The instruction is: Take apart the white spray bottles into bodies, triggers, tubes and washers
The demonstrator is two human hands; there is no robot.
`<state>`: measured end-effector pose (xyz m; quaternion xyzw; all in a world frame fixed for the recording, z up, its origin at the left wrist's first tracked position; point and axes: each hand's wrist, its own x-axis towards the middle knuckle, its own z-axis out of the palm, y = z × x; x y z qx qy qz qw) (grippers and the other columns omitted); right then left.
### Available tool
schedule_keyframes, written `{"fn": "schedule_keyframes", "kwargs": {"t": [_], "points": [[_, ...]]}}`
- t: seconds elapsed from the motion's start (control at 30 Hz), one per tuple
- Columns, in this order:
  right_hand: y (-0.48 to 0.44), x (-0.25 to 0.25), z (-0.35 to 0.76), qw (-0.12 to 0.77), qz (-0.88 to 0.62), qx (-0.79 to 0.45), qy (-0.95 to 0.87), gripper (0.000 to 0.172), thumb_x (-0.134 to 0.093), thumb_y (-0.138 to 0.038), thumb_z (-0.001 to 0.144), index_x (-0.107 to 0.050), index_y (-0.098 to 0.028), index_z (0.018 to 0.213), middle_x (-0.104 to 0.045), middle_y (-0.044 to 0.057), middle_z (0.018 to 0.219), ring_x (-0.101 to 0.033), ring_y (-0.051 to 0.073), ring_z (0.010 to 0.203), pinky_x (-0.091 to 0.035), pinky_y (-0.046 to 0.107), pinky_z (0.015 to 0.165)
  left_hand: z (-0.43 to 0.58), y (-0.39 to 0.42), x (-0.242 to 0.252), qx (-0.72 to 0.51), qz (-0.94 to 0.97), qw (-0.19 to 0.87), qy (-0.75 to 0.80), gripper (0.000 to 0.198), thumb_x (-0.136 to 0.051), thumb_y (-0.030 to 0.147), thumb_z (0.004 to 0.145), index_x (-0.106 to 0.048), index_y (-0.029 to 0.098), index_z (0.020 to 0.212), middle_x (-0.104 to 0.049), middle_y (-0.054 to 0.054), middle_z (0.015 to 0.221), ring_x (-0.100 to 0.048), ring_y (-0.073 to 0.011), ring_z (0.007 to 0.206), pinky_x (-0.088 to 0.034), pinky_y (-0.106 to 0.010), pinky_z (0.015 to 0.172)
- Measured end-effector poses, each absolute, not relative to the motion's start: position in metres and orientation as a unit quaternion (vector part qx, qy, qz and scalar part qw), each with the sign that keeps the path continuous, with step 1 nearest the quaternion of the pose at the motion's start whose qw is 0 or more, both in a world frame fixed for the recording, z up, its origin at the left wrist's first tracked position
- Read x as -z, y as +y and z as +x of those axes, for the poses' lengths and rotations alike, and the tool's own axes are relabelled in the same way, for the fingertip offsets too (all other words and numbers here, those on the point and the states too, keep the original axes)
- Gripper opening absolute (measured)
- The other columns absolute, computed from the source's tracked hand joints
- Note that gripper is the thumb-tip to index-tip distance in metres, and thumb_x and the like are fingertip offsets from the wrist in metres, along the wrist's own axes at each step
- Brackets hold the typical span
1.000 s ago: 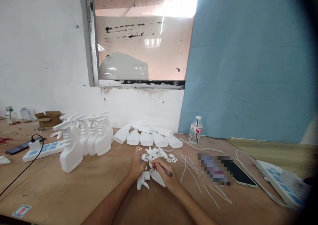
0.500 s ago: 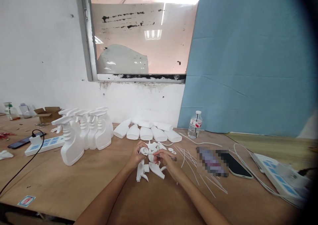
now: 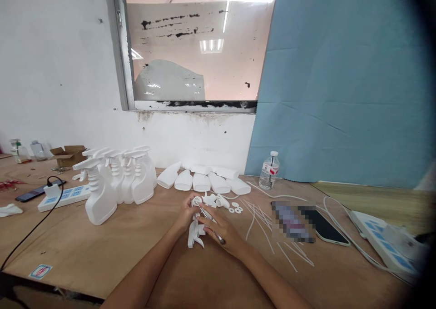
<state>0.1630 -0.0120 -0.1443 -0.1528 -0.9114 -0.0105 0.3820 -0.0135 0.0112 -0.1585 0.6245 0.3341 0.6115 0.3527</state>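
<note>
My left hand [image 3: 186, 214] pinches a small white cap [image 3: 196, 201] just above the wooden table [image 3: 102, 250]. My right hand [image 3: 222, 230] grips thin metal tweezers [image 3: 208, 219], their tip pointing up toward that cap. A white trigger sprayer head [image 3: 195, 234] lies on the table between both hands. Several more white sprayer parts [image 3: 215, 201] and small white rings [image 3: 235, 207] lie just beyond my fingers.
Several assembled white spray bottles [image 3: 116, 181] stand at left, empty white bottles [image 3: 200, 181] lie by the wall. White dip tubes [image 3: 262, 218], a water bottle [image 3: 268, 170], a phone [image 3: 323, 229] and power strips [image 3: 384, 245] lie to the right. Another power strip [image 3: 64, 196] sits left.
My right hand has swung the tweezers from level to pointing up-left at the cap and dropped closer to the table. The left hand has stayed about in place.
</note>
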Motion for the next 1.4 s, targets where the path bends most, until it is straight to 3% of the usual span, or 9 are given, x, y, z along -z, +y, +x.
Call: {"fn": "schedule_keyframes", "kwargs": {"t": [0.13,0.37,0.47,0.57,0.8,1.0,1.2,1.3,1.4], "points": [[-0.012,0.144,0.163,0.375,-0.168,0.063,-0.910,0.033,-0.048,-0.015,0.092,-0.056,-0.021,0.123,-0.035,0.012,0.149,-0.038,0.026,0.133,-0.042,0.043,0.103,-0.013,0.010,0.156,-0.606,0.646,0.300,0.353,0.021,-0.054,0.016,0.070,-0.059,0.017,0.090,-0.059,-0.001,0.084,-0.056,-0.0180,0.082,-0.044,-0.030,0.077],[-0.012,0.143,0.169,0.395,-0.179,0.059,-0.899,0.031,-0.043,-0.014,0.093,-0.059,-0.020,0.119,-0.043,0.013,0.144,-0.049,0.023,0.125,-0.045,0.041,0.099,-0.025,0.016,0.155,-0.589,0.689,0.172,0.387,0.029,-0.055,0.014,0.071,-0.062,0.020,0.098,-0.057,-0.005,0.101,-0.053,-0.0223,0.099,-0.041,-0.039,0.093],[-0.001,0.145,0.181,0.428,-0.227,-0.002,-0.875,0.030,-0.046,-0.018,0.093,-0.061,-0.024,0.118,-0.046,0.009,0.143,-0.048,0.025,0.126,-0.042,0.044,0.101,-0.041,0.025,0.159,-0.593,0.670,0.123,0.430,0.024,-0.058,0.021,0.080,-0.059,0.017,0.104,-0.055,-0.007,0.109,-0.052,-0.0226,0.103,-0.041,-0.043,0.093],[0.015,0.150,0.199,0.480,-0.284,-0.090,-0.825,0.026,-0.049,-0.026,0.092,-0.065,-0.025,0.112,-0.051,0.007,0.138,-0.047,0.026,0.127,-0.039,0.045,0.104,-0.059,0.035,0.168,-0.590,0.647,0.096,0.473,0.031,-0.057,0.031,0.087,-0.055,0.016,0.114,-0.053,-0.009,0.121,-0.052,-0.0243,0.108,-0.042,-0.047,0.093],[0.043,0.159,0.241,0.544,-0.367,-0.178,-0.734,0.033,-0.050,-0.043,0.089,-0.072,-0.021,0.100,-0.064,0.010,0.124,-0.054,0.030,0.120,-0.038,0.049,0.104,-0.074,0.052,0.190,-0.553,0.633,0.110,0.530,0.048,-0.058,0.033,0.087,-0.045,0.018,0.130,-0.046,-0.012,0.132,-0.046,-0.0288,0.120,-0.037,-0.053,0.100],[0.051,0.155,0.260,0.558,-0.404,-0.274,-0.671,0.036,-0.057,-0.052,0.082,-0.076,-0.021,0.085,-0.071,0.010,0.108,-0.063,0.031,0.104,-0.047,0.044,0.092,-0.073,0.054,0.197,-0.534,0.656,0.113,0.521,0.057,-0.058,0.035,0.084,-0.040,0.023,0.137,-0.038,-0.012,0.139,-0.037,-0.0273,0.132,-0.035,-0.044,0.105],[0.057,0.163,0.266,0.621,-0.421,-0.328,-0.574,0.042,-0.058,-0.057,0.077,-0.072,-0.018,0.069,-0.074,0.010,0.077,-0.067,0.022,0.064,-0.051,0.032,0.061,-0.083,0.056,0.191,-0.569,0.634,0.028,0.523,0.039,-0.055,0.035,0.088,-0.052,0.017,0.122,-0.048,-0.011,0.131,-0.047,-0.0277,0.120,-0.040,-0.051,0.098],[0.058,0.165,0.268,0.650,-0.415,-0.354,-0.529,0.041,-0.061,-0.057,0.073,-0.068,-0.017,0.064,-0.073,0.009,0.068,-0.065,0.019,0.053,-0.047,0.028,0.050,-0.104,0.047,0.178,-0.597,0.593,-0.044,0.539,0.030,-0.054,0.033,0.089,-0.056,0.016,0.113,-0.052,-0.009,0.123,-0.051,-0.0252,0.113,-0.042,-0.048,0.095],[0.058,0.165,0.269,0.674,-0.409,-0.375,-0.488,0.040,-0.063,-0.056,0.070,-0.065,-0.017,0.063,-0.072,0.008,0.062,-0.063,0.018,0.046,-0.045,0.026,0.044,-0.140,0.025,0.163,-0.623,0.518,-0.122,0.573,0.024,-0.050,0.027,0.087,-0.056,0.016,0.108,-0.051,-0.010,0.117,-0.048,-0.0249,0.114,-0.035,-0.047,0.101]]}}
